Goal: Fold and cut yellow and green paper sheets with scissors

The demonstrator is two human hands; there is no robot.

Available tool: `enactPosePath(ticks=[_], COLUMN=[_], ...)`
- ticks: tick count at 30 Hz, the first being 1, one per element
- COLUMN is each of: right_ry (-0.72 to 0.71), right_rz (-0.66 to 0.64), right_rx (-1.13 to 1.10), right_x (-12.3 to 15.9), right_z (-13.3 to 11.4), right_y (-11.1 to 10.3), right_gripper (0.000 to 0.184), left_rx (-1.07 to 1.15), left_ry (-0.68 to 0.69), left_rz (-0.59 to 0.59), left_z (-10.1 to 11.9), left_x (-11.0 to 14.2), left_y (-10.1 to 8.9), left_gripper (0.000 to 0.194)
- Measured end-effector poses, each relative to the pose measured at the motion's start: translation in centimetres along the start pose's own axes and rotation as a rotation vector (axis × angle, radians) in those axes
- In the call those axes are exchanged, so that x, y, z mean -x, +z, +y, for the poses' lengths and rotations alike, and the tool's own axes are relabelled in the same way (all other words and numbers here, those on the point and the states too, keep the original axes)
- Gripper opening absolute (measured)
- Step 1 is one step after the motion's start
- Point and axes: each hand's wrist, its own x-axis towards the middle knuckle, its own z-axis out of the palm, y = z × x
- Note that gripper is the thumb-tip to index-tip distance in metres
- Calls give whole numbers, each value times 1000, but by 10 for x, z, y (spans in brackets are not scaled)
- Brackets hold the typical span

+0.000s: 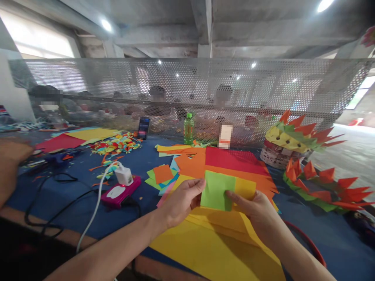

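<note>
Bright green paper: pinching a flat square sheet of bright green paper (217, 189) between thumb and curled fingers of the left hand (187, 195) at its left edge, and pressing down on its lower right with the thumb of the right hand (249, 201), fingers tucked behind. Gripping also, with the right hand, a smaller yellow piece of paper (245, 187), partly behind the green. Holding both nearer the camera than the upright green-capped plastic bottle (189, 130), above a large yellow paper sheet (211, 246).

Standing at the back of the blue-covered surface (164, 143), as landmark: that bottle, contents impossible to tell. To its right, beyond a blurred pale upright object (225, 136): a round, mottled white-and-brown container (272, 154), ringed at the top by a yellow, green and orange folded-paper band (288, 138), inside hidden. Nearer the camera than that, still right of the bottle: a curved green strip with red-orange paper points (326, 193).

Left of the bottle: a dark upright phone-like object (143, 128), then a heap of multicoloured paper scraps (117, 143). Lower left of it: a magenta power strip (120, 192) bearing a white plug-in charger (123, 174). Farthest left of it: another person's blurred arm (13, 164).
</note>
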Motion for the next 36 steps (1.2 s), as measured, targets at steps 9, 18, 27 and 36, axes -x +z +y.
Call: enactPosePath(ticks=[9, 18, 27, 36], right_ry=[151, 216, 171, 73], right_rz=[-148, -175, -187, -129], right_rx=[-127, -161, -155, -99], right_x=[3, 7, 6, 5], right_z=[-5, -6, -5, -5], right_y=[1, 3, 3, 4], right_gripper=[42, 48, 44, 44], left_rx=[237, 231, 218, 119], left_ry=[86, 85, 71, 3], left_rz=[-103, -98, -78, -194], left_z=[13, 16, 14, 14], left_x=[3, 5, 6, 7], left_y=[2, 0, -2, 2], left_gripper=[35, 29, 26, 46])
